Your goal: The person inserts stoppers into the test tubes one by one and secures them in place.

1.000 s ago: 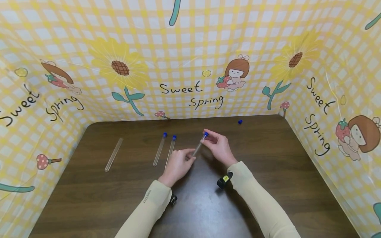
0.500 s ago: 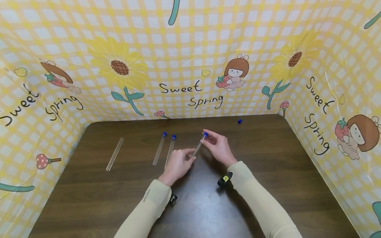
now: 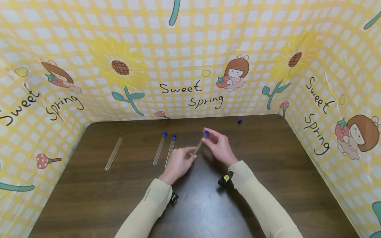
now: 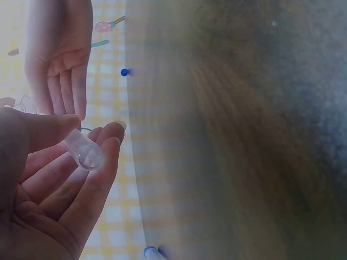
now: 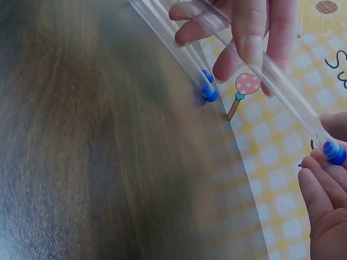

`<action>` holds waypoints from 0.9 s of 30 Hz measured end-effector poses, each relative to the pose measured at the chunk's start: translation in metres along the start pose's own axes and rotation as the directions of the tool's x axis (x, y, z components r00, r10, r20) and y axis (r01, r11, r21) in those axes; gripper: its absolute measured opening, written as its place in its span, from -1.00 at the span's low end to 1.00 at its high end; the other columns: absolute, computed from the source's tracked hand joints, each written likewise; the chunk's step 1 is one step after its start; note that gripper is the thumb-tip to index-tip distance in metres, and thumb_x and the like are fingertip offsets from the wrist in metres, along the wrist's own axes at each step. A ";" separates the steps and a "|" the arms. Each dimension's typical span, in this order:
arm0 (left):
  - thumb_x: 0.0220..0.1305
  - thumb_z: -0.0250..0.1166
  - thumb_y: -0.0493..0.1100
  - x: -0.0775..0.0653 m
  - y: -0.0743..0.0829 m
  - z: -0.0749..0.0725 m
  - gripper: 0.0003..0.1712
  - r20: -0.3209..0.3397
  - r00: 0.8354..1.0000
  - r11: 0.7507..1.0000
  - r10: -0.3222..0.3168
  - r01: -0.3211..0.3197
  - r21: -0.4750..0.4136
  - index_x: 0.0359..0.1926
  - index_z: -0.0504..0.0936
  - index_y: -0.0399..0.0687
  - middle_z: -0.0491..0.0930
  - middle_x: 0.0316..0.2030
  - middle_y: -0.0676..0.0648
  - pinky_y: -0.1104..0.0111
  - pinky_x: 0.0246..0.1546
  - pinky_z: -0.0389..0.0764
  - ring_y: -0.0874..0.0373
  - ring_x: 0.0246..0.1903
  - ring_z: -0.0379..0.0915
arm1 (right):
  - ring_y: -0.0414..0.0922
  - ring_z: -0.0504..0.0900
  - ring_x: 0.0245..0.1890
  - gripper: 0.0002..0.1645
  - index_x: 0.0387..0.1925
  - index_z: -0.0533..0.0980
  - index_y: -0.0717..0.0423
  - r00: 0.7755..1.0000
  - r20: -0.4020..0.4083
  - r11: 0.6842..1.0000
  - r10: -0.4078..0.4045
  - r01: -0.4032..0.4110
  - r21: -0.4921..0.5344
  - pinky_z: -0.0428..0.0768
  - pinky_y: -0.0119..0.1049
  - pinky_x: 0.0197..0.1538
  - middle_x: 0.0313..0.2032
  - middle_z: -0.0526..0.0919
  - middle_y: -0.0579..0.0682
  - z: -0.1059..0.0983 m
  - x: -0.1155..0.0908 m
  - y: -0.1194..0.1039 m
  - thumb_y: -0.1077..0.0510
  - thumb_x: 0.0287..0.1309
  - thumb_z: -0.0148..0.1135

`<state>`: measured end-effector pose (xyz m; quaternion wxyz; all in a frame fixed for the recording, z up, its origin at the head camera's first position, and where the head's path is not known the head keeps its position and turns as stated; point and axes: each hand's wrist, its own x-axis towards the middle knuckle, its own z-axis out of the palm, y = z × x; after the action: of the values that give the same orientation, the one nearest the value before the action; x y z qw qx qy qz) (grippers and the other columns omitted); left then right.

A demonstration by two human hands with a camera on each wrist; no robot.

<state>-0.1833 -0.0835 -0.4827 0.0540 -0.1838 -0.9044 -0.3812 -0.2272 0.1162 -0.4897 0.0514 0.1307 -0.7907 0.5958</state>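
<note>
A clear test tube (image 3: 198, 146) with a blue cap (image 3: 206, 133) slants between my two hands, its capped end up and to the right. My left hand (image 3: 178, 162) pinches the tube near its rounded bottom between thumb and fingers; that bottom end points toward the camera in the left wrist view. At the capped end is my right hand (image 3: 218, 145), its thumb and fingers gripping around the cap and the top of the tube. In the right wrist view the blue cap (image 5: 334, 153) sits in the mouth of the tube, beside the right fingers.
Two capped test tubes, a left one (image 3: 159, 150) and a right one (image 3: 170, 150), lie left of my hands, the latter partly behind the left hand. Farther left lies an uncapped tube (image 3: 113, 154). A loose blue cap (image 3: 239, 121) rests near the back edge of the brown table (image 3: 268, 148).
The capped end of the held tube and the right fingers have risen very slightly. Both hands keep their hold, and the things on the table stay where they were.
</note>
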 end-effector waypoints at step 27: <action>0.27 0.44 -0.31 0.003 0.004 0.001 -0.68 -0.011 1.000 1.000 -0.001 0.000 -0.029 0.04 0.72 -0.26 0.75 -0.39 -0.03 0.38 -0.44 0.62 0.30 -0.48 0.63 | -0.06 0.59 0.19 -0.41 0.40 0.47 -0.06 0.999 -0.022 0.998 0.042 -0.043 -0.055 0.53 -0.11 0.19 0.27 0.57 -0.09 0.001 -0.001 -0.003 0.13 0.37 0.33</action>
<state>-0.1842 -0.0794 -0.4804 0.0564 -0.1822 -0.8985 -0.3953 -0.2256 0.1150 -0.4878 0.0503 0.1061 -0.8089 0.5761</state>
